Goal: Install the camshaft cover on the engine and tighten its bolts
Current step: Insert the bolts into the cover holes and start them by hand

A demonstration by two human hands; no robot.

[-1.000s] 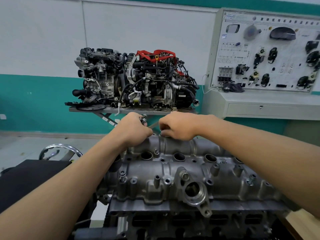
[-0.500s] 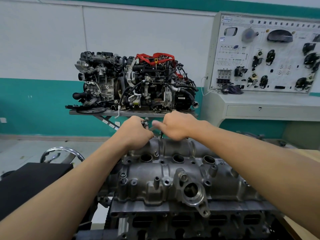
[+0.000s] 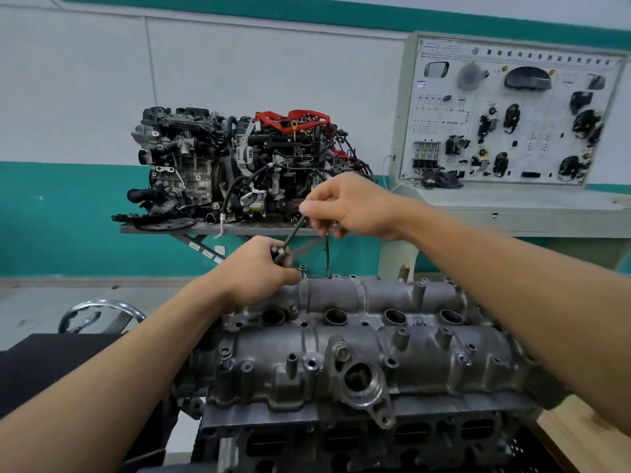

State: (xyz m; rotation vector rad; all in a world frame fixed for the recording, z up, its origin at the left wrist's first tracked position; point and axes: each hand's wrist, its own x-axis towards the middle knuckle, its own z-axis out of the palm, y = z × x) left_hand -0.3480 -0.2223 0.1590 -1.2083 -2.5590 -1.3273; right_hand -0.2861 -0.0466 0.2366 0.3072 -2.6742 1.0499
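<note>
The right hand (image 3: 355,208) pinched one long bolt (image 3: 294,230) out of the left hand (image 3: 259,271), whose grip clamped spares, to seat it in the camshaft cover (image 3: 358,339).

You can see a row of characters along the top of the training board (image 3: 512,110), too blurred to read. Its small labels are illegible too, and nothing else bears readable text.

Grey camshaft cover (image 3: 358,339), teal-banded wall (image 3: 68,213)
</note>
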